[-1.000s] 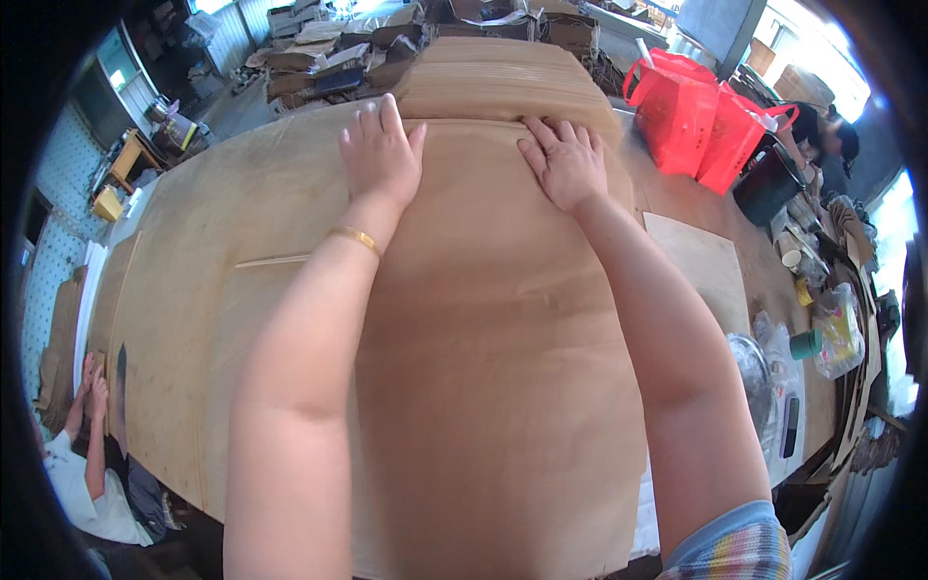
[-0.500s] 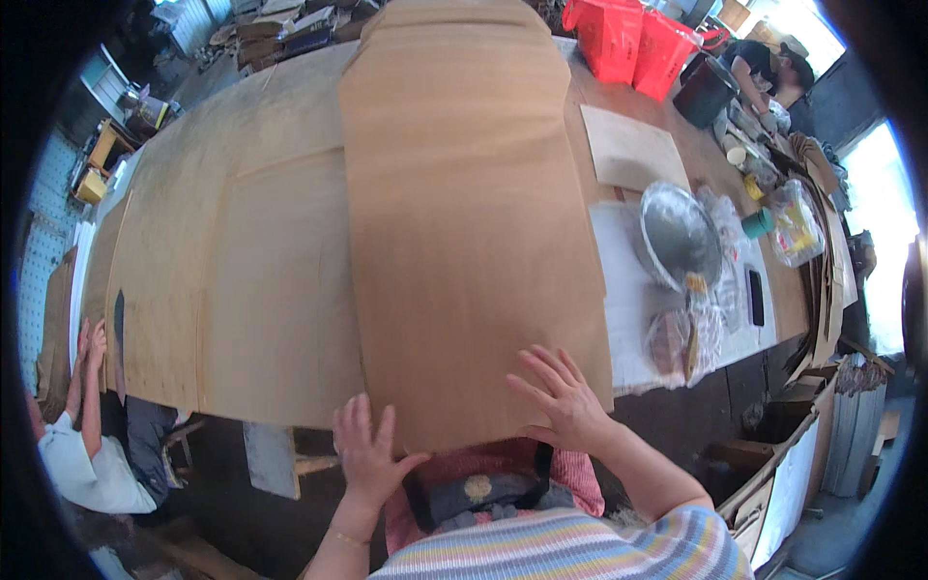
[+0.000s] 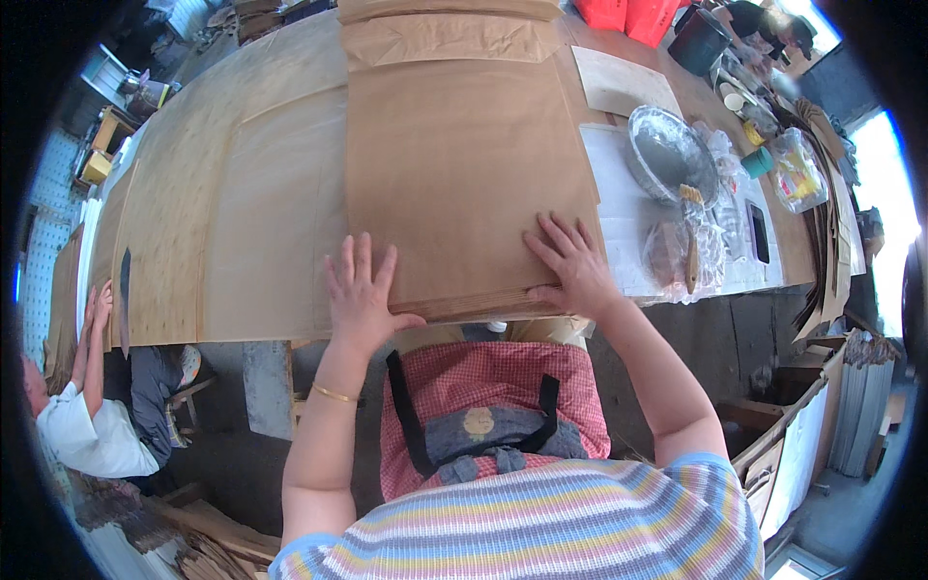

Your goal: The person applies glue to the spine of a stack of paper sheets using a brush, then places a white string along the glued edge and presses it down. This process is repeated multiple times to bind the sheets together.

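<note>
In front of me on the table lies a stack of brown kraft paper (image 3: 464, 174), its many layered edges showing along the near side. The far end carries a folded, creased band (image 3: 449, 39). My left hand (image 3: 361, 300) is at the near left corner of the stack, fingers spread and thumb along the near edge. Flat on the near right corner rests my right hand (image 3: 575, 269), its fingers apart. Neither hand grips anything.
Right of the stack are a metal bowl (image 3: 669, 155) with pale residue, a brush (image 3: 691, 237) on clear plastic, and a phone (image 3: 757, 232). A flat board (image 3: 626, 82) lies beyond. Another person (image 3: 97, 425) works at the left; one more is at the far right.
My view has tipped, showing more of my lap. The top paper, earlier smooth and long, now lies with a folded band at its far end. The layered near edge shows between my hands.
</note>
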`<control>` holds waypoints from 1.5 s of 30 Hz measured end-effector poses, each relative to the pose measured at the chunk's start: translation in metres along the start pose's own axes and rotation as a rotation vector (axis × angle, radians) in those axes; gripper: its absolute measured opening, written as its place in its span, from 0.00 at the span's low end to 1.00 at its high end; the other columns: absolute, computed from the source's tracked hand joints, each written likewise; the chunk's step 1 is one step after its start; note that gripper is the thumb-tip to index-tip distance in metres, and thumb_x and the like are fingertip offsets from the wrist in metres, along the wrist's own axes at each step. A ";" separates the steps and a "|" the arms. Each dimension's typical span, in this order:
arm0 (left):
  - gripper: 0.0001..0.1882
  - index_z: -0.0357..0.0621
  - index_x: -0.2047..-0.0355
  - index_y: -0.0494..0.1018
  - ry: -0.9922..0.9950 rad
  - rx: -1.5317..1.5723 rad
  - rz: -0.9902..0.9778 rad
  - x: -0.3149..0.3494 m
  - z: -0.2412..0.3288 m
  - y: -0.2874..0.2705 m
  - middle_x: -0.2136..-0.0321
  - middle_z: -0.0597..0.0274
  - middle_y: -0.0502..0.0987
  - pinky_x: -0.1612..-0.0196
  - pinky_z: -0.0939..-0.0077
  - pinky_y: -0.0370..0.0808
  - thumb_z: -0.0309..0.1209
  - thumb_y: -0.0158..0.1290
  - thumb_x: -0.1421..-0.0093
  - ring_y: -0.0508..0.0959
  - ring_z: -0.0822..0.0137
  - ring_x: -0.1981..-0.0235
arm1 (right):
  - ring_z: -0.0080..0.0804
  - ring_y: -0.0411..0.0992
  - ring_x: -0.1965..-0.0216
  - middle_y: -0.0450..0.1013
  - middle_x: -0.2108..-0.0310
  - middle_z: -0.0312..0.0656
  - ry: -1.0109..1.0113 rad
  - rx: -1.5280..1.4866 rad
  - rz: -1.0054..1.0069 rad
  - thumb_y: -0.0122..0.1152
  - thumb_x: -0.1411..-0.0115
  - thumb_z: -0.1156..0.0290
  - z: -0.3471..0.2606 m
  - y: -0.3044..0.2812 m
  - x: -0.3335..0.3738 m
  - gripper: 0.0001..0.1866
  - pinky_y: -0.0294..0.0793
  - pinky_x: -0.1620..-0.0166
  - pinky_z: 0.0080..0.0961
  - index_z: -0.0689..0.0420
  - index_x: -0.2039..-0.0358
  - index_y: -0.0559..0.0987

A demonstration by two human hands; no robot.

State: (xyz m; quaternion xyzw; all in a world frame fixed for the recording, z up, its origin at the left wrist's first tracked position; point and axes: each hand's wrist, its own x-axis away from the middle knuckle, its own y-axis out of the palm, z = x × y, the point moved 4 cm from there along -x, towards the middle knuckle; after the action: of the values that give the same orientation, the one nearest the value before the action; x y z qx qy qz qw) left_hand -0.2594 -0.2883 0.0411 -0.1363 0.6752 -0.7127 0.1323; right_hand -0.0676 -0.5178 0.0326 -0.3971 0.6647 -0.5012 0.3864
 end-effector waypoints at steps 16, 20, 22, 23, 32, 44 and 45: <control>0.40 0.46 0.40 0.60 0.052 0.108 0.215 0.026 0.000 0.019 0.38 0.47 0.55 0.37 0.41 0.49 0.46 0.61 0.50 0.53 0.44 0.36 | 0.32 0.77 0.71 0.77 0.67 0.47 -0.764 -0.940 0.417 0.55 0.42 0.72 -0.161 -0.221 0.037 0.12 0.73 0.70 0.19 0.63 0.60 0.79; 0.38 0.44 0.39 0.58 0.034 0.097 0.223 0.037 0.006 0.013 0.37 0.49 0.55 0.35 0.47 0.49 0.44 0.59 0.46 0.51 0.46 0.35 | 0.26 0.76 0.76 0.78 0.69 0.41 -0.507 -0.717 0.639 0.61 0.48 0.70 -0.179 -0.221 0.044 0.13 0.67 0.78 0.10 0.58 0.61 0.81; 0.38 0.44 0.39 0.58 0.025 0.146 0.224 0.053 0.005 0.009 0.37 0.49 0.55 0.36 0.46 0.49 0.44 0.59 0.46 0.52 0.46 0.35 | 0.28 0.76 0.74 0.77 0.66 0.43 -0.522 -0.707 0.463 0.58 0.44 0.68 -0.172 -0.231 0.051 0.15 0.70 0.75 0.14 0.59 0.57 0.78; 0.39 0.42 0.38 0.57 0.034 0.115 0.240 0.054 0.007 0.005 0.37 0.47 0.55 0.35 0.49 0.50 0.48 0.56 0.44 0.53 0.45 0.35 | 0.31 0.77 0.69 0.76 0.62 0.46 -0.497 -0.730 0.469 0.56 0.42 0.66 -0.174 -0.228 0.054 0.18 0.73 0.70 0.18 0.60 0.53 0.75; 0.47 0.37 0.36 0.48 0.850 1.326 0.809 0.128 0.079 -0.191 0.36 0.43 0.47 0.35 0.53 0.41 0.61 0.45 0.42 0.46 0.49 0.34 | 0.32 0.55 0.39 0.53 0.37 0.42 -0.399 -1.497 0.470 0.46 0.37 0.52 -0.150 -0.209 0.102 0.32 0.54 0.38 0.33 0.50 0.36 0.54; 0.34 0.43 0.42 0.56 1.026 1.133 1.056 0.144 0.077 -0.208 0.42 0.45 0.57 0.43 0.40 0.49 0.54 0.45 0.40 0.52 0.48 0.38 | 0.28 0.53 0.47 0.54 0.44 0.37 -0.344 -0.969 0.786 0.54 0.46 0.51 -0.163 -0.214 0.097 0.33 0.50 0.48 0.34 0.51 0.43 0.58; 0.26 0.43 0.51 0.61 0.836 1.119 0.937 0.127 0.080 -0.188 0.53 0.48 0.62 0.51 0.47 0.54 0.49 0.47 0.40 0.59 0.51 0.48 | 0.30 0.62 0.53 0.62 0.49 0.42 -0.171 -0.813 0.799 0.59 0.45 0.59 -0.152 -0.198 0.101 0.28 0.61 0.54 0.31 0.55 0.47 0.64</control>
State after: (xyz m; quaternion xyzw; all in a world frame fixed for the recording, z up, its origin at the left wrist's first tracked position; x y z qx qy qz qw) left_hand -0.3482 -0.4002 0.2352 0.5190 0.2026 -0.8056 0.2016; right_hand -0.2170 -0.5918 0.2440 -0.2709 0.8688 0.0133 0.4143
